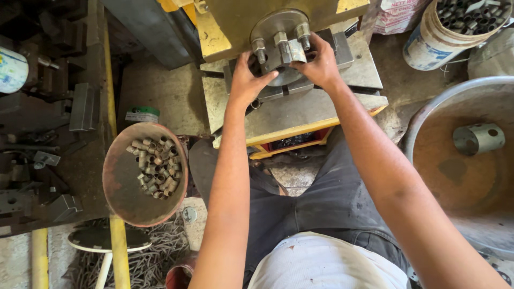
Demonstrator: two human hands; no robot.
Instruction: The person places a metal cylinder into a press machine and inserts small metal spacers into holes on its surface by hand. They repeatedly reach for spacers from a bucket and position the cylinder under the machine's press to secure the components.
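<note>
A white labelled bucket (435, 40) stands upper right; both hands (245, 80) (320, 65) grip the small grey metal block (293, 52) top centre.

Bolts (281, 44) and the round die plate (278, 27) are crowding both hands at the press bed (300, 109); beside the arms, the rusty bowl (126, 198) and big basin (428, 134) are narrowing sideways room.

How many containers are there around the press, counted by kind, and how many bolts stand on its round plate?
Rusty round pans: 2, left one with short tubes, right one with a metal cylinder
Bucket of tubes: 1
Bolts on the round plate: 3
Total: 6
</note>
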